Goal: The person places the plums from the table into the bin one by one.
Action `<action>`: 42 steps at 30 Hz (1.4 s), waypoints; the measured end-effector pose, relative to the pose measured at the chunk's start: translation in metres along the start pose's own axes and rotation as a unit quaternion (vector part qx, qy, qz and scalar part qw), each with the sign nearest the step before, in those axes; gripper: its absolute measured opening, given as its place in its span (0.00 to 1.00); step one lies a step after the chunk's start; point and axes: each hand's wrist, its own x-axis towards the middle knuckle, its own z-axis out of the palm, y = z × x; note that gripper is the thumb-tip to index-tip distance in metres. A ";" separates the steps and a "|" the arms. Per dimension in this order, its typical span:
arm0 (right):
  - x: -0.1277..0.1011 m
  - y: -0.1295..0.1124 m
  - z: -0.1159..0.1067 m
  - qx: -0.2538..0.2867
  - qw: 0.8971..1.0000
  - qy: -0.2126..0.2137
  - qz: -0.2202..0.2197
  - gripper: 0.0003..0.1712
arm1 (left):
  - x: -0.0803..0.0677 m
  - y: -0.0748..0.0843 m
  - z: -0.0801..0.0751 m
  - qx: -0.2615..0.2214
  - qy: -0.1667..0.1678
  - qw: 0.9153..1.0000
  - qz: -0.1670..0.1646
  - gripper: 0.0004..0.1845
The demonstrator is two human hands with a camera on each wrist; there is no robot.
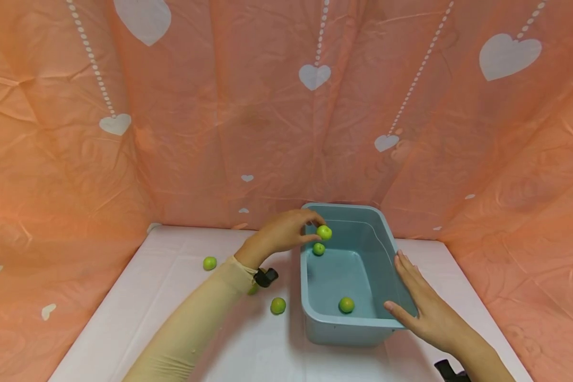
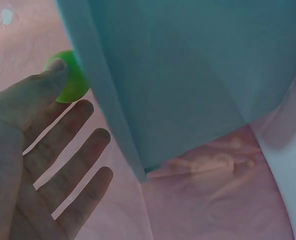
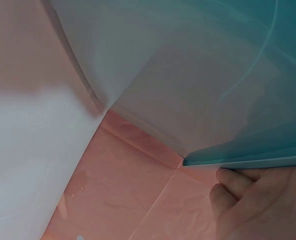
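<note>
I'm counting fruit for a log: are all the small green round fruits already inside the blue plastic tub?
No: the head view shows two small green round fruits lying on the white table, outside the blue plastic tub.

Bright, even, warm light with soft shadows on the white counter [image 1: 172,297] — the head view is sharp but bowed at its edges; both wrist views are close, hazy and out of focus
</note>
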 end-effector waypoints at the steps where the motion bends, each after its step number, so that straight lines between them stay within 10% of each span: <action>1: 0.000 0.000 0.000 0.000 1.000 0.000 0.000 0.57 | 0.001 0.000 0.001 0.004 -0.002 1.000 -0.002 0.19; 42: -0.001 0.000 0.001 -0.013 1.000 0.005 -0.016 0.56 | 0.036 0.032 0.041 0.118 -0.106 0.985 0.067 0.17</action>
